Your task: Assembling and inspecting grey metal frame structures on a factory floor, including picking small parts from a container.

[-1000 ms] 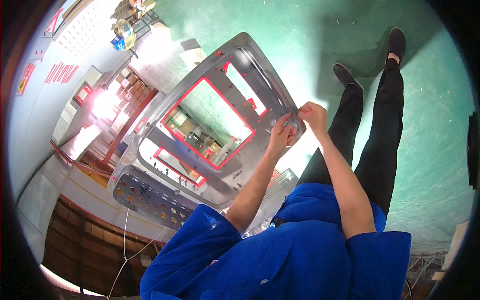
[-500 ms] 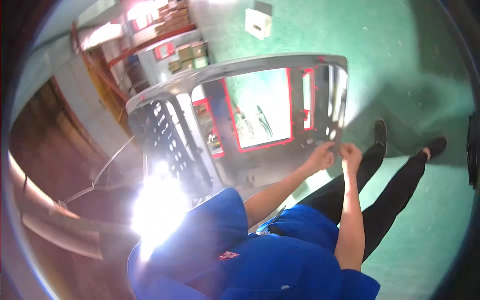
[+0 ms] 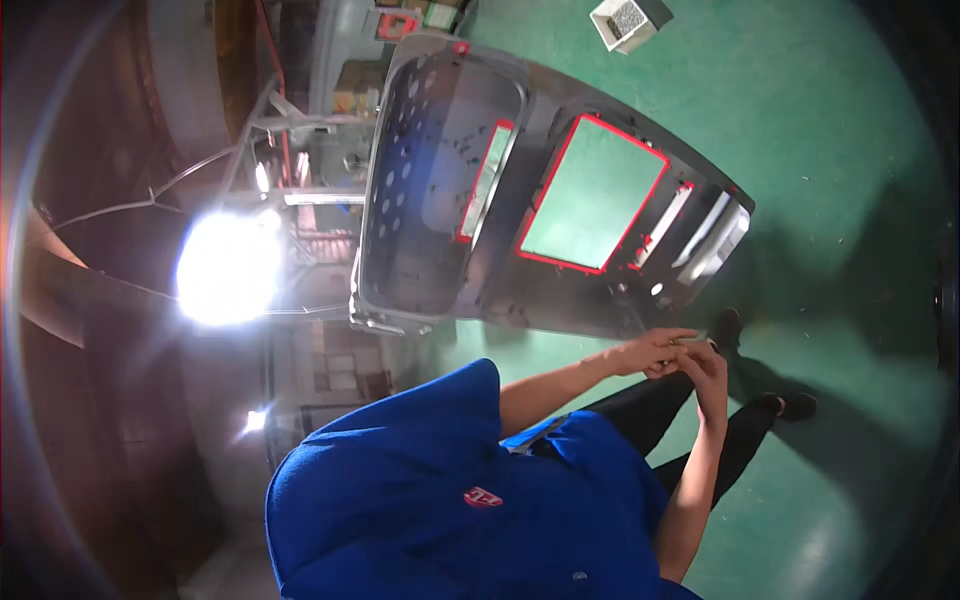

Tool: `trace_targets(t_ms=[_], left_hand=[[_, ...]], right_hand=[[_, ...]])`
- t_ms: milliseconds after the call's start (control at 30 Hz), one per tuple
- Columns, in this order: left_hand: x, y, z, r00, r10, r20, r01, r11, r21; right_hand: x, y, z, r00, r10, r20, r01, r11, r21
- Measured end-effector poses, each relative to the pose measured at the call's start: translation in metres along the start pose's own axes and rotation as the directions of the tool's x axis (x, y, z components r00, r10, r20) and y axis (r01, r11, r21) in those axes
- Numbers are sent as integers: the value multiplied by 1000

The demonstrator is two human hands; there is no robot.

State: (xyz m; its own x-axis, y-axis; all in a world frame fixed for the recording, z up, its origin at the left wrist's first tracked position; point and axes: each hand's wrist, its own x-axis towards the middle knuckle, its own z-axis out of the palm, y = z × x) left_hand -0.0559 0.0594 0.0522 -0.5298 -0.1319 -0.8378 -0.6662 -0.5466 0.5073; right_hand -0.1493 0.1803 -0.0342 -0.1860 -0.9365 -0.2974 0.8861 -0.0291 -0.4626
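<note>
My left hand and my right hand meet in front of my waist, with their fingers closed against each other. Whatever lies between the fingertips, if anything, is too small to make out. Just beyond them is the near lower corner of a large grey metal panel, shaped like a vehicle body part. Red edging runs around its big rectangular opening and two narrow slots. Rows of round holes show at its left end. Both hands appear apart from the panel.
A glaring work lamp shines at the left, near thin bent rods. A white open box stands on the green floor beyond the panel. Cardboard boxes sit at the back left. My dark shoes are at the right.
The view has turned, so the panel now appears tilted, its left end higher and its right end lower. My hands have come closer together, their fingers now overlapping.
</note>
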Motion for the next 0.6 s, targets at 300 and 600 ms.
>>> trace_targets(t_ms=[300,600], left_hand=[[-63,-6,36,993,115,24,-116,992,50],[-183,12,19,770,363,-524,-505,849,-155]], right_hand=[[-20,-70,42,959,94,268,130,695,-707],[50,-158,170,917,-355,182,376,616,-692]])
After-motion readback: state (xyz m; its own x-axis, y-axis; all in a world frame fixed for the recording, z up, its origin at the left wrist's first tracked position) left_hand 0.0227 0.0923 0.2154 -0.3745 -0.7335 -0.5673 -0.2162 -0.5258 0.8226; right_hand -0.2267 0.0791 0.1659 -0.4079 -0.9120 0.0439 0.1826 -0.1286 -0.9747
